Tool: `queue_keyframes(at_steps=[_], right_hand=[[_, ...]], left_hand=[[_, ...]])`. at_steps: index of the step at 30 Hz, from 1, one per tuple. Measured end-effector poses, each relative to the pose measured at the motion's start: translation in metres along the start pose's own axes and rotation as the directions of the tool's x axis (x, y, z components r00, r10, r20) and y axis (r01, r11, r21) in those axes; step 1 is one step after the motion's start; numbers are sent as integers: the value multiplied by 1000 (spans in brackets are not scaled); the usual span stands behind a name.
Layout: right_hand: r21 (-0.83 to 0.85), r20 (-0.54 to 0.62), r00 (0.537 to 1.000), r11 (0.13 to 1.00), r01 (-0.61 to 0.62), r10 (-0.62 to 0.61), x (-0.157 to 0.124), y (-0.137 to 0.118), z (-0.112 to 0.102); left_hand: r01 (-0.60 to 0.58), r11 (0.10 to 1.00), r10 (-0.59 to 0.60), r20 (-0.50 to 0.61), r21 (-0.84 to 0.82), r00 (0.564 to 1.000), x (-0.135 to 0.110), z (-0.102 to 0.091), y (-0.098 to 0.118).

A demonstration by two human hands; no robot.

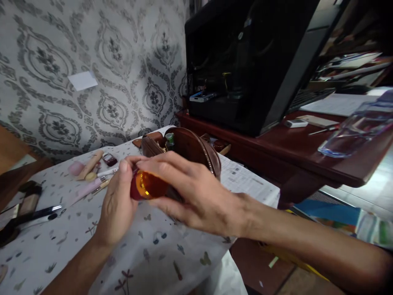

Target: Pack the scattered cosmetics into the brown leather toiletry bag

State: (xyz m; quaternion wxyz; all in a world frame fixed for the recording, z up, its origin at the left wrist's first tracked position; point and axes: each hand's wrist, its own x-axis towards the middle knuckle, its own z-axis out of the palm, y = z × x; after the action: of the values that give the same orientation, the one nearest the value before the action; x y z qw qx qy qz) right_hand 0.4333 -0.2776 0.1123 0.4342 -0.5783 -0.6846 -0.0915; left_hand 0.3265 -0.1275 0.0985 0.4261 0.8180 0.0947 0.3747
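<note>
Both my hands meet over a small amber bottle point(149, 186) with a dark red end. My left hand point(116, 205) pinches the red end with thumb and fingers. My right hand point(187, 192) wraps over the amber body from the right. Just behind them stands a brown leather pouch point(193, 149), open at the top, with a green-capped bottle point(170, 140) poking out. All this is above a table under a white patterned cloth point(92, 254).
Make-up items lie at the left: a pink sponge point(75, 168), brushes point(92, 188), a black pen point(39, 213), a dark compact point(109, 159). A printed sheet point(245, 180) lies right of the pouch. A dark cabinet point(245, 65) sits on a red-brown desk point(294, 155) with a clear plastic bottle point(359, 131).
</note>
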Motion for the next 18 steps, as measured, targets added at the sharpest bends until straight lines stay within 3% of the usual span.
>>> queue_keyframes(at_steps=[4,7,11,13,15,17,18], right_hand=[[37,-112,986,992,-122,126,-7,10,-34],[21,-202,951,972,-233,233,-11,18,-49],[-105,-236,936,951,-291,261,-11,28,-60],[-211,-144,954,934,-288,262,-7,31,-64],[-321,17,959,910,-263,283,-3,33,-66],[-400,206,918,885,-238,340,2,34,-66],[-426,303,872,873,-238,385,3,35,-65]], left_hand=[[-57,998,60,86,-42,994,10,20,12],[-221,965,192,193,139,962,12,31,13],[-565,738,397,441,368,805,3,41,12],[-658,656,452,505,370,735,-6,43,11],[-705,611,495,521,360,695,-15,43,9],[-730,569,516,527,379,675,-24,40,5],[-739,546,525,526,395,669,-28,40,3]])
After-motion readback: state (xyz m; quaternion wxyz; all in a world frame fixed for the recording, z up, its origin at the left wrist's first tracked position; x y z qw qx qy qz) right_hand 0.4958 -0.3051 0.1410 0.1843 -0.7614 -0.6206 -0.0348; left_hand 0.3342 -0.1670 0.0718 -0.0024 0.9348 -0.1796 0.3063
